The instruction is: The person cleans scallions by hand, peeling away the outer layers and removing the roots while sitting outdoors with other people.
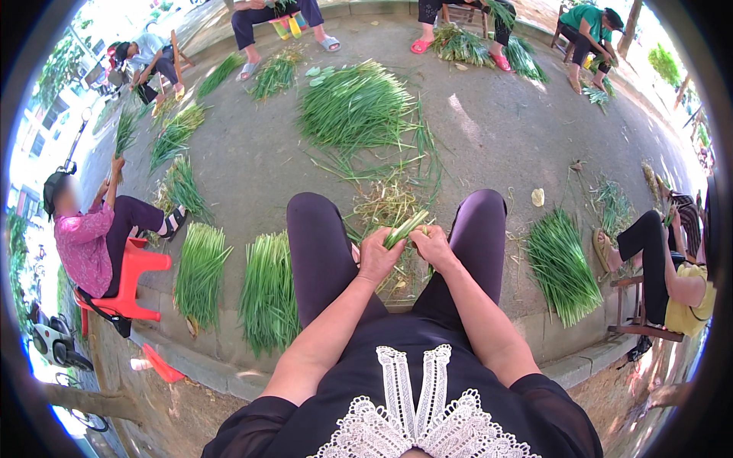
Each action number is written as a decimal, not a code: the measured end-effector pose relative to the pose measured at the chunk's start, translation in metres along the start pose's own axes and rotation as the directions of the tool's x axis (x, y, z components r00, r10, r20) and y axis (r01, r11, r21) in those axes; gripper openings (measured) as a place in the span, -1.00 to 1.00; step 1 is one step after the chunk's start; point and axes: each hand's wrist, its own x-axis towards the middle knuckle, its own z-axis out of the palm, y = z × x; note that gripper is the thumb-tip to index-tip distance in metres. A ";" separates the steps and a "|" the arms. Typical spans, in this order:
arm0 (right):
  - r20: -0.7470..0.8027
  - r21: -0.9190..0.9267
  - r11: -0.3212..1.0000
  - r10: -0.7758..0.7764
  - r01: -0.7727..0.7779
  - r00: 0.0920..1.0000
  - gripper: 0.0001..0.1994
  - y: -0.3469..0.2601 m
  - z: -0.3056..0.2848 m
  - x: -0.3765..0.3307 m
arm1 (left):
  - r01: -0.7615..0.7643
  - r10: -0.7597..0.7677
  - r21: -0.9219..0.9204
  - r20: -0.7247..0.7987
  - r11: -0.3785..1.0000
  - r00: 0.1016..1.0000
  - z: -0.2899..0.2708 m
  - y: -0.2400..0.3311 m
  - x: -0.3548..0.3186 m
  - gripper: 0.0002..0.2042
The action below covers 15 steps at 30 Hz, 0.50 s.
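Stalks (406, 230), pale green and bunched, sit between the person's knees (314, 217), gripped by the curled fingers of the left hand (377, 256). The right hand (434, 248) is beside them, fingers bent; whether these pinch a stalk cannot be told. Straw-coloured trimmings (388, 200) litter the ground (477, 164) beyond.

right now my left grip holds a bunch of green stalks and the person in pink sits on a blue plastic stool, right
Not blue: the head view shows the person in pink on a red plastic stool, while your left grip holds a bunch of green stalks.
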 end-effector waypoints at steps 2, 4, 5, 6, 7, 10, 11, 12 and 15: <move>0.005 0.116 0.993 0.001 -0.002 1.000 -0.81 0.005 0.001 0.003 | 0.071 -0.070 -0.068 0.011 0.995 0.997 0.001 0.000 -0.001 -0.84; 0.010 0.226 0.974 0.032 -0.034 0.999 -0.81 0.008 0.000 0.005 | 0.122 -0.120 -0.102 0.023 0.987 0.993 0.002 0.000 -0.001 -0.84; 0.017 0.276 0.959 0.065 -0.067 0.998 -0.82 0.003 0.000 0.003 | 0.139 -0.137 -0.102 0.026 0.985 0.990 0.001 0.000 -0.001 -0.84; 0.025 0.325 0.940 0.097 -0.100 0.995 -0.82 -0.001 -0.001 0.002 | 0.156 -0.154 -0.102 0.029 0.982 0.988 0.000 -0.001 -0.001 -0.84; 0.021 0.366 0.925 0.105 -0.106 0.994 -0.83 -0.005 -0.002 0.000 | 0.177 -0.175 -0.108 0.032 0.978 0.984 0.000 -0.003 -0.002 -0.84; -0.024 0.499 0.861 0.124 -0.096 0.992 -0.87 -0.012 -0.010 -0.002 | 0.224 -0.222 -0.128 0.033 0.966 0.975 0.001 -0.005 -0.002 -0.84; -0.058 0.552 0.830 0.128 -0.075 0.990 -0.88 -0.012 -0.013 -0.002 | 0.231 -0.230 -0.132 0.027 0.964 0.973 0.001 -0.004 -0.002 -0.84; -0.090 0.603 0.796 0.133 -0.052 0.987 -0.89 -0.012 -0.017 -0.001 | 0.239 -0.238 -0.136 0.021 0.962 0.971 0.000 -0.003 -0.002 -0.84; -0.125 0.616 0.785 0.170 -0.058 0.977 -0.90 -0.020 -0.017 -0.002 | 0.377 -0.369 -0.281 0.085 0.882 0.926 -0.003 0.006 0.000 -0.86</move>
